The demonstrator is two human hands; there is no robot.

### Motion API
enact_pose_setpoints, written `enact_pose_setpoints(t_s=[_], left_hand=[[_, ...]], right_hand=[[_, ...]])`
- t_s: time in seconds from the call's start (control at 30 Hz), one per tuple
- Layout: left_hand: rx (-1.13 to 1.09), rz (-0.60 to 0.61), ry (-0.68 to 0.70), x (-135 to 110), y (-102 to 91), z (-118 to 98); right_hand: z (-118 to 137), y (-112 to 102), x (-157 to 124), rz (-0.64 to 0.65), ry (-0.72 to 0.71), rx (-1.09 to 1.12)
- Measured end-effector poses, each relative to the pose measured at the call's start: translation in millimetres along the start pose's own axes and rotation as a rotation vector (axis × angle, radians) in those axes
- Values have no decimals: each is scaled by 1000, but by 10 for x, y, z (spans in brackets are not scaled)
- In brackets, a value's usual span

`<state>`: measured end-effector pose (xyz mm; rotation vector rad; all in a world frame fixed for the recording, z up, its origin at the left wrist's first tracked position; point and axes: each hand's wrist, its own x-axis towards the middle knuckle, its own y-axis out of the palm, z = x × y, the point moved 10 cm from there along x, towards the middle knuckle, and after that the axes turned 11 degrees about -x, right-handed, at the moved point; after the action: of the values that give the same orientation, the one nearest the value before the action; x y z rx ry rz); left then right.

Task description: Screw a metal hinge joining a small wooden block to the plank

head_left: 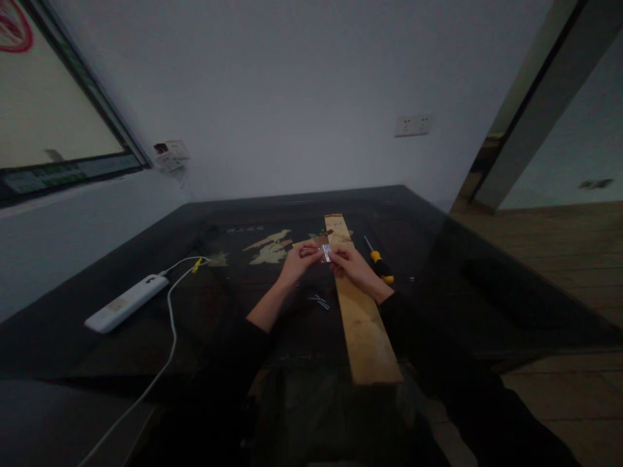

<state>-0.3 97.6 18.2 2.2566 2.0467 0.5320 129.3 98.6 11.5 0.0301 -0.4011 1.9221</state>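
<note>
Between my two hands is a small shiny silvery metal plate point(326, 253), too small to make out in detail. The fingers of my left hand point(299, 261) pinch its left side. My right hand point(353, 266) grips its right side, above a long pale wooden board point(367, 331). That board runs lengthwise, its near end sticking out past the table edge. Several thin screws point(321, 301) lie loose on the table left of the board. Just beyond my right wrist rests a yellow and black screwdriver point(381, 266), its shaft pointing away.
The dark glossy table point(233, 324) carries a bird picture point(270, 250). On the left lies a white power strip point(126, 303), its cable point(172, 318) trailing over the front edge. A wall point(292, 117) with a socket point(413, 125) stands behind the table.
</note>
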Motion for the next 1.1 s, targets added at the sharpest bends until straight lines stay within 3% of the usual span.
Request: enact_pose_setpoints(t_s=[0.2,0.53,0.7,0.87,1.0,1.1], left_hand=[[-54,60,-68,-44,85,141],[-3,87,-29,-71,128,157],[-34,40,-36,-66,86,151],[15,-11,-29,-68,38,183],[13,48,-39,-84,116,213],[14,85,-34,-87,147,217]], right_hand=[[-50,-34,-7,-82,15,43],[-83,-64,-16,-94,19,-11],[90,-64,-55,-95,-76,-219],[256,-121,-115,-205,-150,-535],[287,-158,-155,-257,-113,-772],[304,-144,-162,-234,-124,-820]])
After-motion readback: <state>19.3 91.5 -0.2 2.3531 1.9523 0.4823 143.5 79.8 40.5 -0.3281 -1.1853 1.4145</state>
